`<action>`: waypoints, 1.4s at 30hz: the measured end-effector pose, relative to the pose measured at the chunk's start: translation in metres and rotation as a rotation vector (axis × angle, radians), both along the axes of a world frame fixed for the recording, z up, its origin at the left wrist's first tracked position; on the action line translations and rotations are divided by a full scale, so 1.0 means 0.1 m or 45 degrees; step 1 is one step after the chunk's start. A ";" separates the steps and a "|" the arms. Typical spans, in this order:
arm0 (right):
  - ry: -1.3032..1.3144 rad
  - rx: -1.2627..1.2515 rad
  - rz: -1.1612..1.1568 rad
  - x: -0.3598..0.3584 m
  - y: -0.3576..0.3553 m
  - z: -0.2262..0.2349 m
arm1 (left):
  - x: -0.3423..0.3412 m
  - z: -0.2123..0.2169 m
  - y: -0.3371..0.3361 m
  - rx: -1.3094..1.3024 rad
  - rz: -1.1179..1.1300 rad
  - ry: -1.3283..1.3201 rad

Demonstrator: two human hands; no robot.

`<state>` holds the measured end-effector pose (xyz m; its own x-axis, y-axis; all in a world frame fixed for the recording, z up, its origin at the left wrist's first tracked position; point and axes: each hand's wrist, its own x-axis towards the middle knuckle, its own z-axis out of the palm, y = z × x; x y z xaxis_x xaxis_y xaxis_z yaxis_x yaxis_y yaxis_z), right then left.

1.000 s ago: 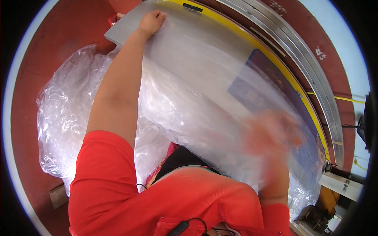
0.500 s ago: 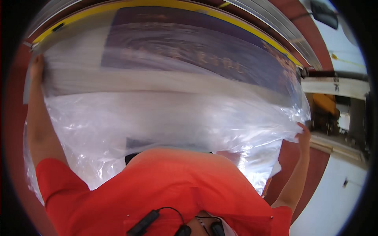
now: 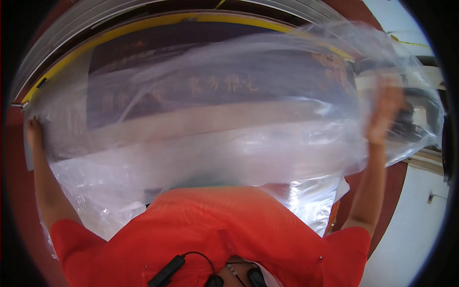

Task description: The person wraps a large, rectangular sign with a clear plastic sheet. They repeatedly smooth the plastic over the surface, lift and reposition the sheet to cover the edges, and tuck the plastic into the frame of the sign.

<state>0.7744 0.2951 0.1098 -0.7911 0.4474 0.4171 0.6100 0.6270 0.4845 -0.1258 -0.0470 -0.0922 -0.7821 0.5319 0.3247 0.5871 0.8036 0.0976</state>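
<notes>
Plastic sheeting [image 3: 248, 143], clear and crumpled, drapes over a wide flat panel [image 3: 143, 62] with a dark printed face and yellow rim. The left hand [image 3: 33, 131] grips the panel's left edge through the sheeting. The right hand [image 3: 385, 112], blurred, lifts the sheeting at the panel's right end; its grip cannot be told.

Plastic sheet [image 3: 248, 143]: was clear and glossy, with white glare.
Panel [image 3: 201, 81]: was dark purple-brown under the sheet, with faint orange characters.
Panel border [image 3: 143, 24]: was yellow.
Shirt [image 3: 229, 234]: was bright red-orange.
Floor [image 3: 14, 158]: was dark red.
Cable [image 3: 167, 270]: was black.
</notes>
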 end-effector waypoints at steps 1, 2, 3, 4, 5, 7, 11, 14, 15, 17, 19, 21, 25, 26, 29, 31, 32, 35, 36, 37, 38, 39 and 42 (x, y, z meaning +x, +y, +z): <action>-0.022 -0.240 -0.235 0.05 0.10 -0.41 | -0.04 0.00 -0.11 0.012 -0.032 0.007; -0.025 -0.389 -0.719 0.66 0.20 -0.92 | -0.03 -0.11 -0.05 0.023 -0.008 -0.014; 0.118 -0.561 -0.906 1.34 0.27 -1.24 | 0.04 -0.17 0.02 0.023 0.019 -0.031; 0.279 -0.696 -1.103 2.03 0.32 -1.54 | 0.13 -0.19 0.14 0.023 0.046 -0.040; 0.276 -0.673 -1.108 1.70 0.38 -1.54 | 0.24 -0.09 0.10 -0.005 0.063 -0.020; 0.270 -0.625 -1.131 0.93 0.37 -1.46 | 0.39 0.09 0.02 -0.065 0.086 0.018; 0.238 -0.612 -0.682 0.30 0.64 -1.44 | 0.13 -0.01 -0.12 -0.050 0.070 0.047; 0.180 -0.590 -0.773 0.03 0.64 -1.37 | 0.23 -0.02 0.00 0.008 0.004 0.059; 0.150 -0.565 -0.756 -0.21 0.61 -1.32 | 0.25 0.00 0.00 0.031 -0.008 0.087; 0.230 -0.596 -0.153 -0.87 0.27 -1.20 | 0.42 0.11 0.06 -0.010 0.062 0.026; 0.227 -0.675 -0.158 -1.18 0.08 -1.30 | 0.00 0.09 -0.41 0.125 0.014 -0.090; 0.265 -0.673 -0.155 -1.24 0.06 -1.32 | -0.18 0.10 -0.61 0.520 -0.006 -0.626; 0.612 -0.752 -0.178 -1.22 0.46 -1.33 | -0.21 0.67 -1.21 0.377 -0.650 -0.610; 0.729 -0.808 -0.230 -1.21 0.50 -1.32 | 0.02 0.86 -1.10 0.818 -0.425 -1.068; 0.902 -0.781 -0.365 -1.21 0.50 -1.38 | 0.71 1.32 -1.38 1.252 -0.190 -1.091; 0.725 -0.600 -0.270 -1.25 0.48 -1.38 | 0.71 1.40 -1.68 1.074 -0.229 -1.315; 0.636 -0.504 -0.232 -1.26 0.47 -1.37 | 0.74 1.42 -1.67 0.978 -0.253 -1.430; 1.144 -1.015 0.007 -1.24 0.53 -1.34 | 0.80 1.35 -1.43 0.164 -0.215 -0.352; 1.431 -1.231 0.039 -1.23 0.47 -1.23 | 0.81 1.32 -1.34 -0.239 -0.140 0.213; 1.709 -1.469 0.085 -1.32 0.29 -0.97 | 0.85 1.29 -1.24 0.024 -0.081 0.085; 1.988 -1.700 0.121 -1.36 0.20 -0.84 | 0.89 1.23 -1.02 0.291 -0.038 -0.046; 1.873 -1.689 -0.013 -1.24 0.26 -0.93 | 0.90 1.15 -0.72 0.561 -0.013 -0.184; 1.538 -1.541 -0.347 -0.86 0.60 -1.21 | 0.22 0.57 -0.21 0.496 -0.057 -0.148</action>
<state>0.6887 0.3554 -0.0116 -0.1649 0.9860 0.0237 0.3864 0.0867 -0.9182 -0.1040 -0.0677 -0.0353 -0.8043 0.4205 0.4198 0.5877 0.6674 0.4574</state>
